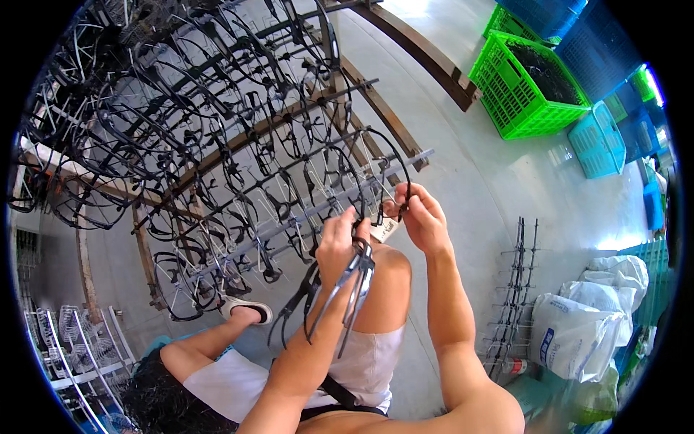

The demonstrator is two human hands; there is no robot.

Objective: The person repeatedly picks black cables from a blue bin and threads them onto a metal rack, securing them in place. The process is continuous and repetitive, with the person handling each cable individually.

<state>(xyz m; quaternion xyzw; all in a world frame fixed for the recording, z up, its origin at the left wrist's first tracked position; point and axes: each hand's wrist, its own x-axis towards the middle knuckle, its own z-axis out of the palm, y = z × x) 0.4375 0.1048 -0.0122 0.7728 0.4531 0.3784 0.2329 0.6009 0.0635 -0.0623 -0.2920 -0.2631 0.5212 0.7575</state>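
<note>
A rack of thin metal rods [318, 206] bears rows of black curved, wire-like frames, many with slim arms and small clips. At its near right end, my right hand [423, 220] is closed in a pinch on the lower end of a black curved frame [399, 155] that arches above my hands. My left hand [338, 242] is closed beside it, to the left. A bunch of glossy black frames [356, 278] hangs from the left hand, over the wrist and forearm. Whether the arched frame still touches a rod cannot be told.
Brown metal beams [405, 43] support the rack. Back right stand a green crate [506, 94] of black parts and a light-blue basket [598, 141]. White sacks [578, 333] and a rod stand [517, 289] are at the right. A white wire rack [76, 376] stands lower left.
</note>
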